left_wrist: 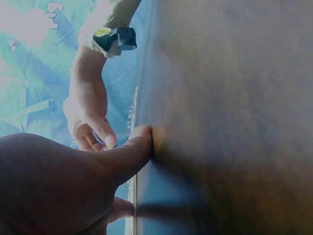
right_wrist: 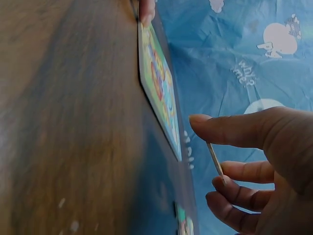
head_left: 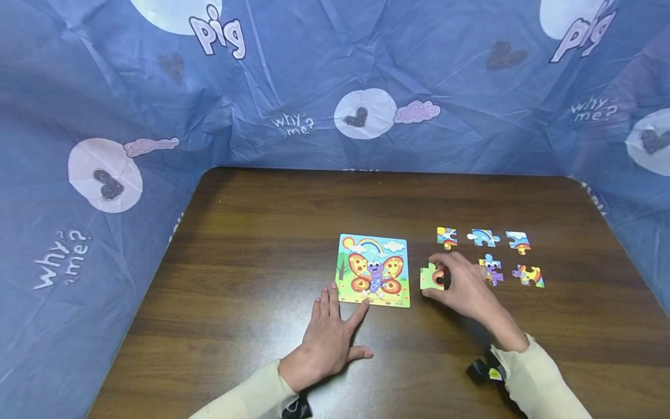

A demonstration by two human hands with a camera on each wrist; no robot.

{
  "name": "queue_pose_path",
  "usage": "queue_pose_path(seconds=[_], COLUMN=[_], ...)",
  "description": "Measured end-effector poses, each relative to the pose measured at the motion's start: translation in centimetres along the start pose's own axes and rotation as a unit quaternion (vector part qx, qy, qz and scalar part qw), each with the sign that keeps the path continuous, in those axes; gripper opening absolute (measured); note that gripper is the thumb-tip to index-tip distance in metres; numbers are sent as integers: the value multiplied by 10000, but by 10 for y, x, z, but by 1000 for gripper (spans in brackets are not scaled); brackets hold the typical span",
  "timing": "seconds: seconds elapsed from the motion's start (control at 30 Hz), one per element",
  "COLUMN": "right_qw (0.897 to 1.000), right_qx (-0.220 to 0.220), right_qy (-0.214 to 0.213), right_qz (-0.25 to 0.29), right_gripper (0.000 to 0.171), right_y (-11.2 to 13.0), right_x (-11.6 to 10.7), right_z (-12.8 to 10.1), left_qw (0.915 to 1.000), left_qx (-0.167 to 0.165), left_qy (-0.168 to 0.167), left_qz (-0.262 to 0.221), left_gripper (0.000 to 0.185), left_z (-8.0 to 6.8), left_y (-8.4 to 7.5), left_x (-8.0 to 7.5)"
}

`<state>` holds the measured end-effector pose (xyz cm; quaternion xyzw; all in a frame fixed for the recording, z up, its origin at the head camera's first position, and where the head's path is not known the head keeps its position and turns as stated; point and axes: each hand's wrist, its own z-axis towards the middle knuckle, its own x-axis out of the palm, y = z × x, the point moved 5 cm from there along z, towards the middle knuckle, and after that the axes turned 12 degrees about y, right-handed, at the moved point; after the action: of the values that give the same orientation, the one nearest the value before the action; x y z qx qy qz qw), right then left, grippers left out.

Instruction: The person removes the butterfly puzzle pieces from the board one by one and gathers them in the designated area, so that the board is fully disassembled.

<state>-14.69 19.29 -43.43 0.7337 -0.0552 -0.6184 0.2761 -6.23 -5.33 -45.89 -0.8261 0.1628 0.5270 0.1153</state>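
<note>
A square butterfly puzzle board [head_left: 373, 270] lies flat on the table, its picture whole. My left hand [head_left: 330, 337] is spread at its lower left corner, with fingertips touching the board's edge and the thumb out to the side. Right of the board, my right hand [head_left: 463, 285] pinches a green jigsaw piece [head_left: 428, 277] with a red-orange patch between thumb and fingers. In the right wrist view this piece [right_wrist: 215, 160] appears edge-on, held above the table. Part of it is covered by the fingers in the head view.
Beyond my right hand lie loose jigsaw pieces: a sun piece [head_left: 447, 236], a rainbow piece [head_left: 484, 237], a cloud piece [head_left: 518, 240], a purple face piece [head_left: 493, 270] and a yellow-red wing piece [head_left: 530, 276]. A blue printed cloth [head_left: 314, 70] hangs behind the wooden table [head_left: 251, 233].
</note>
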Motion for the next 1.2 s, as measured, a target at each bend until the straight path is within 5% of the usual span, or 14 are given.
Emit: queue_pose_path(seconds=[1.2], right_qw=[9995], right_qx=[178], right_qy=[222], right_qz=[-161], right_gripper=[64], right_y=[-39], right_x=[7], right_z=[-32], left_qw=[9999], left_qx=[44], left_qy=[-159], left_qz=[32], left_gripper=[87], left_z=[-1], left_y=[0], left_x=[-1])
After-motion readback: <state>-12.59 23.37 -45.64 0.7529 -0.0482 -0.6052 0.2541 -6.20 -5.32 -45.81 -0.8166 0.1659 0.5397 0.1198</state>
